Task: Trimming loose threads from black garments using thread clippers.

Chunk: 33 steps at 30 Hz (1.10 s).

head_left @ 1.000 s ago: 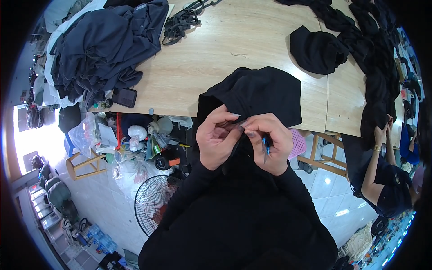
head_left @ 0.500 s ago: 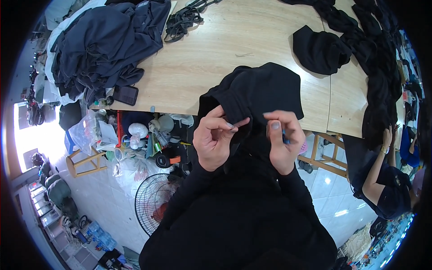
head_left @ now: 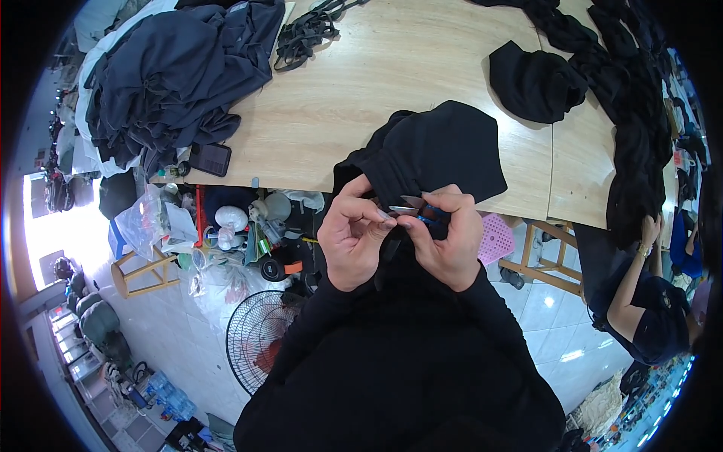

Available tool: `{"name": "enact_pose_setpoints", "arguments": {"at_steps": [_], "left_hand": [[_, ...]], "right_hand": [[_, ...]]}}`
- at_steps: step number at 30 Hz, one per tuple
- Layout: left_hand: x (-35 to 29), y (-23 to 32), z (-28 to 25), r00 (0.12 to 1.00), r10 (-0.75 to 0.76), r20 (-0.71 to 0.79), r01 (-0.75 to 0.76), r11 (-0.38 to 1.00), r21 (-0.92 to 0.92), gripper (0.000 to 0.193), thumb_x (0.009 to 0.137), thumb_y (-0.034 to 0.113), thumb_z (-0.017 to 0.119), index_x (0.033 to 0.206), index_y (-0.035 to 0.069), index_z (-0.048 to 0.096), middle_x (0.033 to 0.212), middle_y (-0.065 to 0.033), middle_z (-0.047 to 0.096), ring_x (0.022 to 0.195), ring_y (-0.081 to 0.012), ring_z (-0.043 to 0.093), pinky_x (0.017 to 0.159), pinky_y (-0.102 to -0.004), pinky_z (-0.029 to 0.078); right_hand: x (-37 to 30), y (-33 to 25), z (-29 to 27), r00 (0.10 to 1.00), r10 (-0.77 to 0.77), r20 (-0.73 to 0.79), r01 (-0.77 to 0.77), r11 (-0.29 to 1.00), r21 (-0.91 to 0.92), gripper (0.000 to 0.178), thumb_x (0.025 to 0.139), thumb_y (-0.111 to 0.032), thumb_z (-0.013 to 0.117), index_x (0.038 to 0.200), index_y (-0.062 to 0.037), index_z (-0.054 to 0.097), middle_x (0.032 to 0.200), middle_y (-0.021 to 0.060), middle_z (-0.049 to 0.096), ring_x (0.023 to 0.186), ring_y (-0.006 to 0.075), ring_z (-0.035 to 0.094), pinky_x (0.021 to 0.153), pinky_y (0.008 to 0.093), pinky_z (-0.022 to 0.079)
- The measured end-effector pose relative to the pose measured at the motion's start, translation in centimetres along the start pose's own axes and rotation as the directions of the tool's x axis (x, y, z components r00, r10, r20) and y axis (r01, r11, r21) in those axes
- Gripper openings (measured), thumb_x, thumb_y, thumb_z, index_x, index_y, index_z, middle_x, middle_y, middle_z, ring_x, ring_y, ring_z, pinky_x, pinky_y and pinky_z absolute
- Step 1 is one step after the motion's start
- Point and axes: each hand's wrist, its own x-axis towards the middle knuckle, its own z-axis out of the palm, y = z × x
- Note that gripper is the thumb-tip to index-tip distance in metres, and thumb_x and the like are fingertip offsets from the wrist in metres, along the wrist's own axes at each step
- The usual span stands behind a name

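A black fabric piece (head_left: 456,147) lies over the table's near edge, its folded, ribbed-looking end toward me. My left hand (head_left: 351,245) pinches that near edge between thumb and fingers. In my right hand (head_left: 453,245) is a small pair of thread snips (head_left: 407,209) with silver blades and a blue part, mostly covered by my fingers. The blades point left, apart at their tips, right by my left fingertips. Whether a thread lies between them is too small to tell.
On the wooden table (head_left: 376,68) are a dark clothing heap (head_left: 181,75), a phone (head_left: 210,160), black straps (head_left: 307,38), another black piece (head_left: 536,83) and a long black fabric run (head_left: 639,166). A co-worker (head_left: 651,309) is at the right. A fan (head_left: 260,331) stands lower left.
My right hand has moved left to meet my left hand, and the snips' blades now show at the fabric edge. The fabric has shifted slightly; a pink perforated surface is more exposed.
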Motion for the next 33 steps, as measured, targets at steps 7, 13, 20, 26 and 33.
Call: {"name": "enact_pose_setpoints", "arguments": {"at_steps": [7,13,20,26,33], "left_hand": [[-0.3,0.2,0.0,0.999,-0.032,0.005,0.032,0.999,0.007,0.021,0.097,-0.006,0.079,0.109,0.002,0.063,0.147,-0.0284,0.059,0.107,-0.0153,0.071,0.090,-0.0268,0.059],[-0.3,0.2,0.1,1.000,-0.024,0.006,0.024,1.000,-0.002,0.022,0.096,-0.007,0.079,0.109,0.002,0.063,0.148,-0.0284,0.058,0.110,-0.0163,0.072,0.092,-0.0274,0.059],[-0.3,0.2,0.0,0.998,-0.040,0.056,0.038,0.999,0.035,0.020,0.097,-0.007,0.078,0.108,0.000,0.062,0.147,-0.0298,0.057,0.116,-0.0222,0.072,0.095,-0.0316,0.061],[0.2,0.4,1.0,0.995,-0.099,-0.022,0.092,0.972,-0.215,0.016,0.100,-0.006,0.074,0.108,-0.002,0.060,0.148,-0.0309,0.056,0.119,-0.0270,0.072,0.101,-0.0413,0.065],[-0.1,0.1,-0.3,0.997,-0.059,0.040,0.061,0.997,-0.051,0.018,0.098,-0.006,0.077,0.109,-0.001,0.063,0.148,-0.0293,0.057,0.120,-0.0250,0.072,0.098,-0.0351,0.062]], "right_hand": [[0.0,0.1,0.1,0.999,-0.028,-0.033,0.029,0.999,0.018,0.048,0.086,-0.019,0.095,0.112,0.0017,0.060,0.086,0.0145,0.069,0.066,0.0240,0.066,0.057,0.0314,0.049],[0.3,-0.2,-0.1,1.000,-0.016,-0.024,0.016,1.000,0.017,0.046,0.086,-0.014,0.095,0.112,0.0015,0.060,0.089,0.0148,0.070,0.069,0.0233,0.068,0.060,0.0307,0.052],[0.1,-0.3,0.1,0.999,0.024,-0.043,-0.021,0.997,0.072,0.044,0.086,-0.011,0.094,0.113,0.0007,0.061,0.092,0.0148,0.070,0.071,0.0221,0.068,0.062,0.0306,0.053],[0.3,0.3,-0.9,0.975,0.175,-0.138,-0.165,0.983,0.078,0.042,0.088,-0.007,0.092,0.115,0.0007,0.061,0.096,0.0137,0.070,0.076,0.0193,0.069,0.066,0.0293,0.054],[-0.6,-0.2,-0.4,0.994,0.106,0.009,-0.106,0.989,0.101,0.043,0.085,-0.007,0.093,0.114,0.0011,0.063,0.093,0.0154,0.072,0.076,0.0233,0.071,0.068,0.0300,0.055]]}}
